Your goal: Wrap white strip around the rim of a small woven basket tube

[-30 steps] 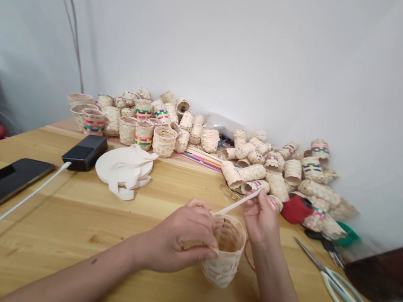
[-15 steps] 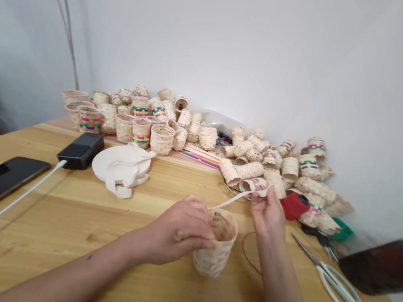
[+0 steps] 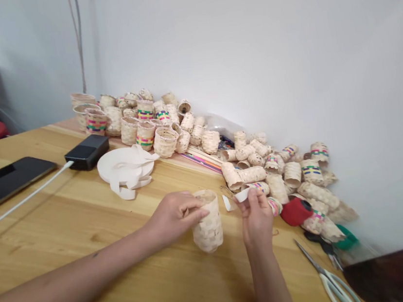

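My left hand pinches the rim of a small woven basket, with the thumb on the near side of its wall. The basket is pale, plain and nearly upright, its mouth facing up. To its right, my right hand is closed on a white strip, held between thumb and fingers. The strip's loose end hangs to the left, apart from the basket. A coil of white strip lies on the table beyond my left hand.
Many woven baskets are heaped along the wall, some with coloured bands. A red thread spool and scissors lie at right. On the left are a black phone, a black power bank and a white cable.
The strip, stretched from the basket's rim to my right hand before, now hangs free of the basket. My left hand has raised the basket and turned it more upright. The view has shifted slightly.
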The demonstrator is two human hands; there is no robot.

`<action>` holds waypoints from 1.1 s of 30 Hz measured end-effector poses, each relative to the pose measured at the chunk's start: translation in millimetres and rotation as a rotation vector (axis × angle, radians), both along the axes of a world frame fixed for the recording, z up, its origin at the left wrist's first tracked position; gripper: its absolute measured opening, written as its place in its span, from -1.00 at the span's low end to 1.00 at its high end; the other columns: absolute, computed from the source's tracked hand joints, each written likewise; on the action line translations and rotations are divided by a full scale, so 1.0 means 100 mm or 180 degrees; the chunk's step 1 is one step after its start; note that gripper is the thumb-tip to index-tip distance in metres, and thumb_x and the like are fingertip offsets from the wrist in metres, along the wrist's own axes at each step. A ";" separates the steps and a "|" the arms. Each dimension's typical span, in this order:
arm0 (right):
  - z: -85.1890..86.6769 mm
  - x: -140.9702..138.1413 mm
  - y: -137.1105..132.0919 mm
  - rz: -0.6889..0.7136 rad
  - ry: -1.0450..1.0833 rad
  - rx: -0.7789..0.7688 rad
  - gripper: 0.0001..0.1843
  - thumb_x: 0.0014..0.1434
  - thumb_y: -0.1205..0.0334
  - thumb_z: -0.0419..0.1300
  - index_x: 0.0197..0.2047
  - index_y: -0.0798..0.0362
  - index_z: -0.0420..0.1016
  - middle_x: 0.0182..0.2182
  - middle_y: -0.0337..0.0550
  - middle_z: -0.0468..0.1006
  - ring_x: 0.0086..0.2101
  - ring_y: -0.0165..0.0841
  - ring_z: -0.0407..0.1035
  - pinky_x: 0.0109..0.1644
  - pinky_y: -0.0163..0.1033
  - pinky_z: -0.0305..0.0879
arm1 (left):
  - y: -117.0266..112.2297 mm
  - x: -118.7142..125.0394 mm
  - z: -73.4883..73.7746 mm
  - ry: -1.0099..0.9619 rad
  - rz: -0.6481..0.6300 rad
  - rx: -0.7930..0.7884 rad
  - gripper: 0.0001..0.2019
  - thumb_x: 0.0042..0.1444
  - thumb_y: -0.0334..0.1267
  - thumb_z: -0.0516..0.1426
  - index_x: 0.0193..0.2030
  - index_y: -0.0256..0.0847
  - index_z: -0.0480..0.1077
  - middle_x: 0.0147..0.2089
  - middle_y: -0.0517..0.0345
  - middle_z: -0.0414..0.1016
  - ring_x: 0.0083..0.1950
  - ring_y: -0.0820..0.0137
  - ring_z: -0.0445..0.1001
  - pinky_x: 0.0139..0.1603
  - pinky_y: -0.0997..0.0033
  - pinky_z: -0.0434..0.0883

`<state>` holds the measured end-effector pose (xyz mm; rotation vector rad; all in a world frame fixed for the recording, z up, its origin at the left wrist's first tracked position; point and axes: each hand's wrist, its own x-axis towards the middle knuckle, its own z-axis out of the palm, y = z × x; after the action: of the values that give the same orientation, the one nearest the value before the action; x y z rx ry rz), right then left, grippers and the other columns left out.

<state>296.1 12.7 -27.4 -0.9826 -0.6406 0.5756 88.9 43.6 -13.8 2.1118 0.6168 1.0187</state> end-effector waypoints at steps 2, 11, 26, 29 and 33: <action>-0.02 -0.15 -0.03 0.0035 -0.0316 -0.0134 -0.71 -0.02 0.06 0.36 -0.38 0.09 0.44 -0.50 -0.31 0.49 -0.46 -0.46 0.41 -0.31 -0.30 0.47 | 0.02 0.01 -0.03 0.0043 0.0022 -0.0624 -0.69 0.17 -0.15 0.11 -0.52 -0.31 0.42 -0.54 0.23 0.31 -0.47 0.50 0.25 -0.46 0.54 0.11; -0.03 -0.40 -0.23 0.0106 -0.3334 0.0256 -0.87 0.22 0.28 0.16 -0.22 -0.01 0.55 -0.30 -0.14 0.62 -0.24 -0.31 0.50 -0.10 -0.19 0.42 | 0.16 0.03 -0.12 -0.0217 -0.0748 -0.2137 -0.53 0.07 0.13 0.10 -0.38 -0.36 0.42 -0.47 0.15 0.40 -0.47 0.47 0.34 -0.39 0.50 0.34; -0.02 -0.39 -0.25 0.0341 -0.4294 0.0358 -0.48 0.33 0.33 -0.01 0.33 0.04 0.11 0.03 -0.04 0.51 0.05 -0.25 0.38 0.11 -0.08 0.35 | 0.16 0.01 -0.04 -0.0520 -0.0932 -0.2154 -0.47 0.08 0.16 0.11 -0.19 -0.37 0.52 -0.36 0.06 0.51 -0.38 0.43 0.39 -0.36 0.50 0.35; -0.02 -0.41 -0.22 0.0145 -0.4317 0.0491 -0.54 0.27 0.41 0.05 0.22 0.00 0.32 -0.04 -0.09 0.56 -0.01 -0.27 0.44 0.08 -0.13 0.38 | 0.14 0.02 -0.07 -0.0453 -0.0760 -0.2082 -0.60 0.00 -0.04 0.24 -0.12 -0.32 0.51 -0.30 0.11 0.54 -0.35 0.45 0.39 -0.33 0.53 0.32; -0.03 -0.37 -0.21 0.0076 -0.4013 0.0447 -0.66 0.22 0.37 0.13 0.05 -0.01 0.49 -0.10 -0.09 0.59 -0.06 -0.26 0.46 0.07 -0.11 0.38 | 0.12 0.01 -0.08 -0.0328 -0.0571 -0.1715 -0.71 0.10 -0.17 0.15 -0.11 -0.28 0.52 -0.23 0.13 0.57 -0.30 0.42 0.42 -0.32 0.54 0.30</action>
<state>258.7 -8.2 -30.3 -1.1421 -1.7731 -0.1561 89.9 55.6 -21.3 1.5991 0.5632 0.7519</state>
